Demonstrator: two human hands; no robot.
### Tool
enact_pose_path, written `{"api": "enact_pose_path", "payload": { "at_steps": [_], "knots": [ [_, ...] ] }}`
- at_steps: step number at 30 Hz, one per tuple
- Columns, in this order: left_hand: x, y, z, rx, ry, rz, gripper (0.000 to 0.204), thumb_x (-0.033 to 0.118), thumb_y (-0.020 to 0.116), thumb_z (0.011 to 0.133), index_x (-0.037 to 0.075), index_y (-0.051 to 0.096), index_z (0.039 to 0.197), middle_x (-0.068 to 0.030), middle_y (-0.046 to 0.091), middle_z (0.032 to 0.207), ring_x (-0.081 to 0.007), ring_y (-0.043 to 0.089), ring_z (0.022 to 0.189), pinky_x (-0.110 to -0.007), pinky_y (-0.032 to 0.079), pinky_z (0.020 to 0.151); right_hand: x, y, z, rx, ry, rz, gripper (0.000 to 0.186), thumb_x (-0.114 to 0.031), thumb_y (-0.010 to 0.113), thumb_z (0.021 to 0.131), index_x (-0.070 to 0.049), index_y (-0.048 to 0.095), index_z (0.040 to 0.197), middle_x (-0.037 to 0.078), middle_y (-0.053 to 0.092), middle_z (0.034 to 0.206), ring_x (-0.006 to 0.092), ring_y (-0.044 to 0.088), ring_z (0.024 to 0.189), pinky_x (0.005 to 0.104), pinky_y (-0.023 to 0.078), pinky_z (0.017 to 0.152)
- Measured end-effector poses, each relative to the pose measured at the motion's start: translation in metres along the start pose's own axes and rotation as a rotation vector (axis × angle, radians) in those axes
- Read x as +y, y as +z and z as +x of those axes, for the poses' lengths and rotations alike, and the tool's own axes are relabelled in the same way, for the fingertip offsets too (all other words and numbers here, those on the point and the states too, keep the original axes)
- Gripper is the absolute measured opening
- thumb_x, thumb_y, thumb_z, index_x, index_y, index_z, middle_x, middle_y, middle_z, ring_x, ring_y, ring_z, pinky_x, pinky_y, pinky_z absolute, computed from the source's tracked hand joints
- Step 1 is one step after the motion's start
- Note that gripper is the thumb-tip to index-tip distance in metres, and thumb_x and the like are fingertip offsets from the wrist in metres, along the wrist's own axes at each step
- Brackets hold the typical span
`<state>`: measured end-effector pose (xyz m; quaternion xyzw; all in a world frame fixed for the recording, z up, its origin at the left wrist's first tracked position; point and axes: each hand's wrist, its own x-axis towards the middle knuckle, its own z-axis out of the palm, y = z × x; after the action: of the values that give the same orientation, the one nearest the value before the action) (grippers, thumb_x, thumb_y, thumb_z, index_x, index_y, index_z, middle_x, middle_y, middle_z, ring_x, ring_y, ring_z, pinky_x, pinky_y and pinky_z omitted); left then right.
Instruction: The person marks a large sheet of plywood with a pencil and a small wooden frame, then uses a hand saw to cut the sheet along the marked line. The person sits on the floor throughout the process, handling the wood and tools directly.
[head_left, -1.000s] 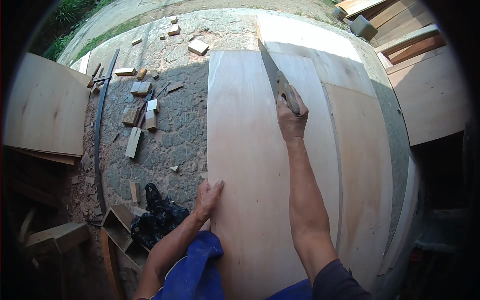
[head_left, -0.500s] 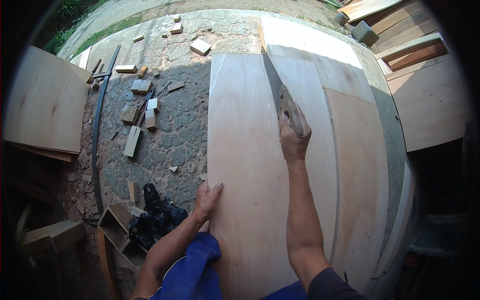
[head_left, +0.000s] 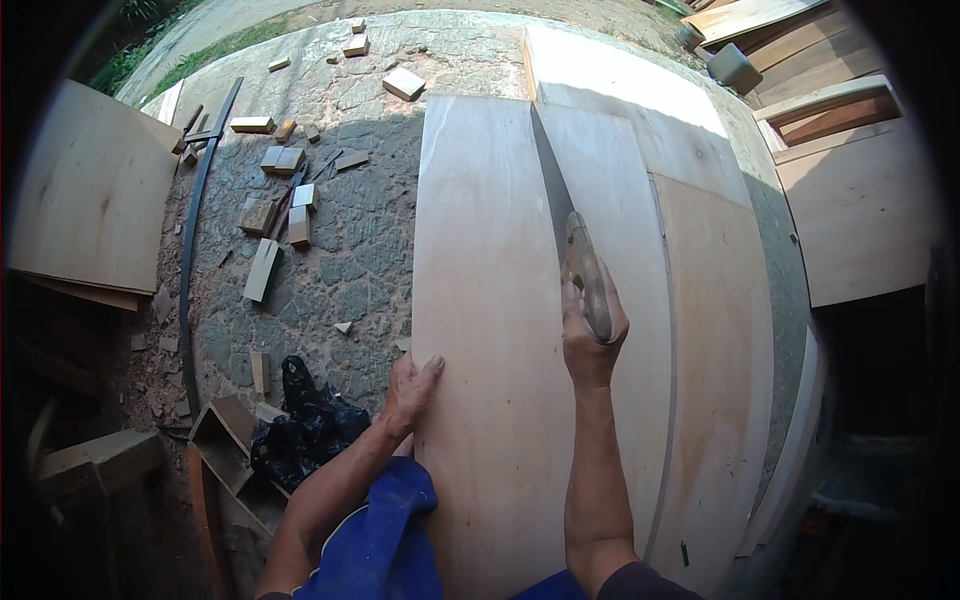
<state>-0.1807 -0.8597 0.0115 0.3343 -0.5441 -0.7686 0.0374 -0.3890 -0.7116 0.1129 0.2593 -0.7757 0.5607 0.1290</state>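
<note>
Right hand (head_left: pixel 594 335): we see the fingers closed round the handle of one handsaw (head_left: pixel 587 285). Left hand (head_left: pixel 412 392): thumb laid over the near-left edge of the pale board; the other fingers are mostly hidden, so we cannot tell how far they are bent.

Saw: worn brown-grey handle, grey blade narrowing away from us to a point by the board's far edge. It lies over the board, right of the middle; how deep the blade sits in the wood we cannot tell.

Board (head_left: pixel 485 300): long, pale pinkish-tan, faint lengthwise grain, a few small dark specks, whiter at the far end.

Outward, we count one tan panel (head_left: pixel 725 350) beside the board on the right; one black plastic bag (head_left: pixel 318 415), crumpled, left of the left hand; one open wooden box (head_left: pixel 225 432) against it; one long dark bar (head_left: pixel 194 240) on the rough ground (head_left: pixel 350 250). Wood blocks (head_left: pixel 263 270): more than ten, scattered between bar and board. One grey container (head_left: pixel 734 71) at far right.
</note>
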Motion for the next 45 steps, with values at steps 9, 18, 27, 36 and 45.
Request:
{"api": "enact_pose_path", "payload": {
  "at_steps": [9,18,27,36,45],
  "knots": [
    [-0.005,0.001,0.002,0.074,0.038,0.038,0.037,0.026,0.059,0.1,-0.004,0.06,0.121,-0.012,0.071,0.103,-0.017,0.067,0.087,-0.034,0.054,0.078,0.003,0.033,0.072,-0.032,0.225,0.127,0.041,-0.007,0.065,0.092,0.005,0.06,0.131,0.017,0.073,0.099,0.0176,0.066,0.082,0.0323,0.054,0.077],
    [-0.007,-0.005,0.004,0.047,0.011,0.153,0.036,0.025,0.059,0.101,-0.003,0.057,0.124,-0.0125,0.07,0.107,-0.0169,0.067,0.089,-0.034,0.055,0.08,-0.006,0.003,0.006,0.059,0.209,0.033,0.044,-0.003,0.065,0.092,0.005,0.057,0.135,0.016,0.073,0.109,0.0186,0.069,0.095,0.0309,0.054,0.085],
    [0.0,0.001,-0.001,0.04,0.029,0.025,0.038,0.025,0.06,0.1,-0.004,0.059,0.124,-0.0123,0.071,0.104,-0.0177,0.068,0.088,-0.034,0.055,0.079,-0.014,-0.023,-0.044,-0.019,0.163,-0.069,0.046,-0.003,0.059,0.094,0.004,0.055,0.139,0.009,0.069,0.095,0.0095,0.057,0.063,0.0243,0.048,0.056],
    [0.004,0.003,-0.004,0.068,-0.012,0.041,0.035,0.023,0.059,0.1,-0.004,0.061,0.121,-0.0123,0.071,0.105,-0.0174,0.067,0.088,-0.034,0.054,0.079,0.01,0.019,0.038,-0.055,0.219,0.054,0.045,-0.004,0.064,0.092,0.005,0.056,0.135,0.016,0.071,0.111,0.0193,0.069,0.093,0.0295,0.054,0.087],
    [0.004,0.002,-0.004,0.064,0.064,0.088,0.035,0.024,0.058,0.1,-0.004,0.062,0.121,-0.0115,0.071,0.104,-0.0164,0.067,0.088,-0.033,0.054,0.079,-0.019,-0.011,-0.012,-0.031,0.332,-0.012,0.047,-0.001,0.063,0.091,0.009,0.053,0.136,0.019,0.071,0.116,0.0229,0.07,0.101,0.032,0.055,0.089]
  ]
}}
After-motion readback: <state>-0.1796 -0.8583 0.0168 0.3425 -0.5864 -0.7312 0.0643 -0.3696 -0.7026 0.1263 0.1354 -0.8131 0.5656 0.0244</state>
